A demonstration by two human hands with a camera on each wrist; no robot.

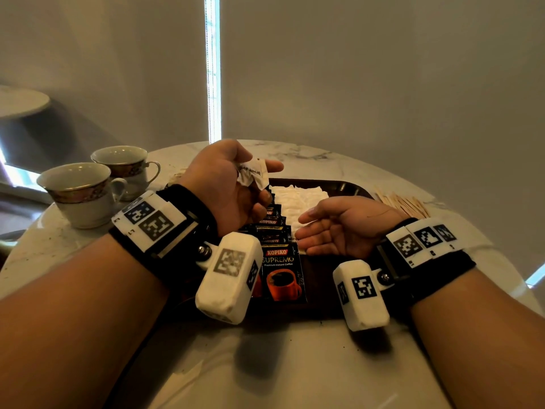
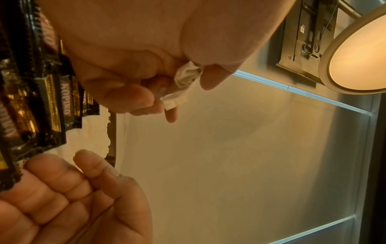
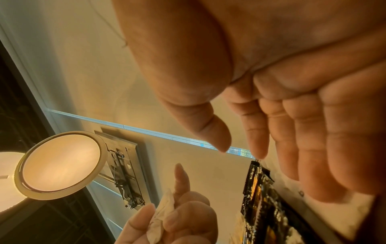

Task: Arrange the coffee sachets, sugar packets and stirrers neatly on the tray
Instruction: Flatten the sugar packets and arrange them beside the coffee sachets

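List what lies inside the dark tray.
Inside the dark tray: overlapping Kopiko coffee sachets in a row and white sugar packets beside them. Wrist cameras and hands cover the rest.

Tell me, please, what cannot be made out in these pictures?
- Sugar packet print: head view, crumpled and partly covered by the left hand.
- Coffee sachets count: overlapped, wrist camera in front.
- Stirrers: right hand and wristband cover their near ends.
- Tray near edge: hidden behind the wrist cameras.

Glossy foil coffee sachets (image 1: 281, 270); matt crumpled paper sugar packet (image 1: 254, 172); wooden stirrers (image 1: 404, 203); polished marble table (image 1: 295, 364); glazed ceramic cups (image 1: 79, 193).
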